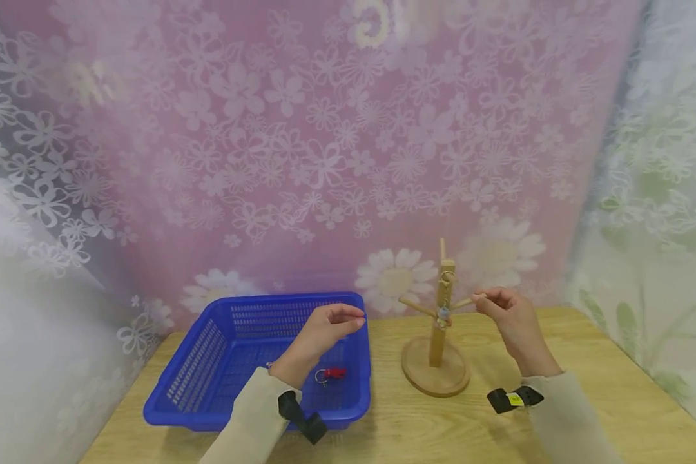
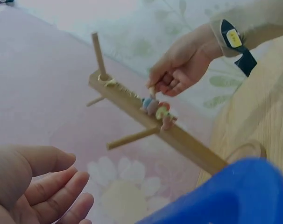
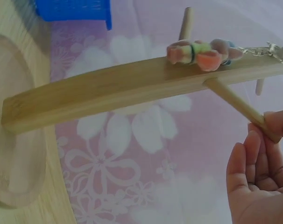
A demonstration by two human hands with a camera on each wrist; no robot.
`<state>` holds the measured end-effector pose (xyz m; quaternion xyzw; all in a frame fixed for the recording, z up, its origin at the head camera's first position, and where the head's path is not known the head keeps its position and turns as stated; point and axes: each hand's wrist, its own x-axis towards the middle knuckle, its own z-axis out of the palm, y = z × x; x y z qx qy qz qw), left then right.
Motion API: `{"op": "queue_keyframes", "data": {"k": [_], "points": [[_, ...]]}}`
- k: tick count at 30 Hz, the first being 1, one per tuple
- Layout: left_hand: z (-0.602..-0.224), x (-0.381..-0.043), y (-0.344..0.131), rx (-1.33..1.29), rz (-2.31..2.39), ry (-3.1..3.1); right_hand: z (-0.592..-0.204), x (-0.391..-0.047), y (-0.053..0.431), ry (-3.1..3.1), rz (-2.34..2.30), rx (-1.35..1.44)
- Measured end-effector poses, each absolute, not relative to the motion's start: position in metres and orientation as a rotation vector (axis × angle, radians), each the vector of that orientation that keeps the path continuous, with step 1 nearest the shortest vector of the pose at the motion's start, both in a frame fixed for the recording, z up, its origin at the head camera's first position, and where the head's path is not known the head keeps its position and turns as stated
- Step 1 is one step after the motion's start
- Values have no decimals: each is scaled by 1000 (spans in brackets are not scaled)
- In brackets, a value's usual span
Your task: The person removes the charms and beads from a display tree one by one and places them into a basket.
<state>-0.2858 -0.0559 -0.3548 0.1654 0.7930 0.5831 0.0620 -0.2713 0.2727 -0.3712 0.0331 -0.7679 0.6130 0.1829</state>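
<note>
A wooden stand (image 1: 439, 351) with a round base and several pegs stands on the table. From an upper peg hangs a keychain with a small colourful figure (image 3: 204, 53), lying against the post by its metal chain. My right hand (image 1: 512, 325) pinches the tip of a side peg (image 3: 239, 105) between thumb and fingers. Over the right part of the blue basket (image 1: 361, 361) my left hand (image 1: 327, 330) hovers, its fingers loosely bent with nothing between them. Below it, a red keychain (image 1: 335, 373) with a metal ring lies in the basket.
The basket sits on the left of the wooden table (image 1: 586, 386), with the stand to its right. A small item at my left wrist is mostly hidden by the sleeve. Behind the table hangs a pink flowered curtain (image 1: 301, 161).
</note>
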Motion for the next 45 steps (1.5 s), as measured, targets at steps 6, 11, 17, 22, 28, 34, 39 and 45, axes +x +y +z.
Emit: {"op": "queue_keyframes", "data": {"k": [6,11,17,22,28,34,39,45], "points": [[-355,-278,-31,578,1800,2343,-371,-266,269,-2161,1801,81],[-360,-270,-12,606,1893,2292,-371,-264,265,-2125,1836,80],[-368,-259,10,613,1985,2233,-371,-262,262,-2087,1866,69],[-373,-256,26,601,2016,2222,-372,-262,260,-2085,1857,61],[-376,-254,43,538,2110,2180,-373,-263,261,-2066,1883,67],[-377,-250,62,420,2218,2237,-374,-264,261,-2075,1858,69],[-386,-249,76,302,2326,2238,-373,-263,260,-2049,1899,76],[-398,-249,89,239,2422,2247,-375,-264,262,-2033,1915,98]]}}
